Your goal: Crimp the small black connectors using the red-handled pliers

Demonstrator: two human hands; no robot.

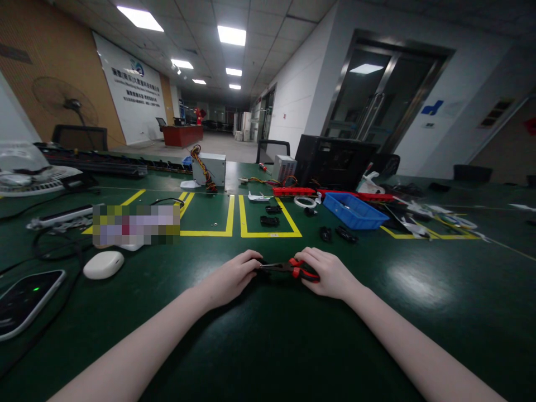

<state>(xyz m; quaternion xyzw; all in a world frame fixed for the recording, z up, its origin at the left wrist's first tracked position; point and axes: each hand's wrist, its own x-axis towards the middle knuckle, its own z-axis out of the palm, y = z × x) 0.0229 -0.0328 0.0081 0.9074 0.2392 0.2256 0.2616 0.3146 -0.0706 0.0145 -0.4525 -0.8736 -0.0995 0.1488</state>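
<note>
Red-and-black handled needle-nose pliers (285,267) lie level just above the green table, jaws pointing left. My right hand (329,272) is closed round their handles. At the jaw tips, my left hand (237,274) pinches with thumb and fingers. A bit of something dark shows by those fingertips, too small and covered to name. Beyond the hands, small black parts (269,221) lie inside a yellow-taped rectangle (272,235). Two more black pieces (345,234) rest to the right of it, in front of a blue plastic bin (355,211).
At left lie a white rounded case (104,264), a device with a green light (31,301) and dark cables. Across the back stand a power supply box (209,170) with bundled wires, a smaller metal box (285,167) and a black computer case (335,162). Red strips (294,191) lie before them.
</note>
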